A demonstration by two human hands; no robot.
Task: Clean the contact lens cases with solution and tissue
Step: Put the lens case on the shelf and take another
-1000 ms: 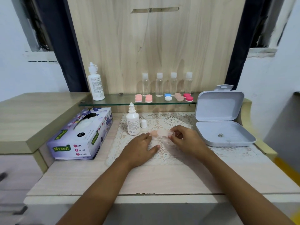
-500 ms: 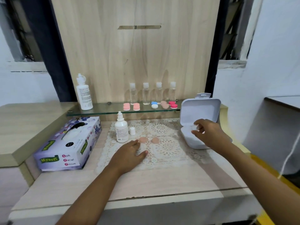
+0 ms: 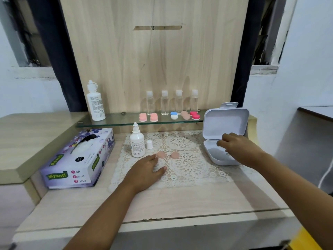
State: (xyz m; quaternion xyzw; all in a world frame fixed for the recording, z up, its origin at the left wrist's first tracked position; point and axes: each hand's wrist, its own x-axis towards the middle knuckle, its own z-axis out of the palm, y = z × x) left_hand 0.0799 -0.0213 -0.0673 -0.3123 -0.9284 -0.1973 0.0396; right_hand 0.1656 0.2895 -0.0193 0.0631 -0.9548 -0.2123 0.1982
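The tissue box (image 3: 77,159) sits left of the doily (image 3: 180,159). The right hand (image 3: 239,148) reaches into the open box (image 3: 225,127), its grip unclear. The left hand (image 3: 146,173) lies spread flat beside two peach caps (image 3: 160,154), near the solution bottle (image 3: 137,141).

light: bright, even | shadows: soft, faint | focus: slightly soft | edges: wide-angle bowing

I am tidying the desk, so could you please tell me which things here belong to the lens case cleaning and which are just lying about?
For the job:
- solution bottle and its cap
- two peach lids on the doily
- tissue box
- white box, open
- lens cases on the shelf

Lying about:
- four clear bottles
- tall white bottle
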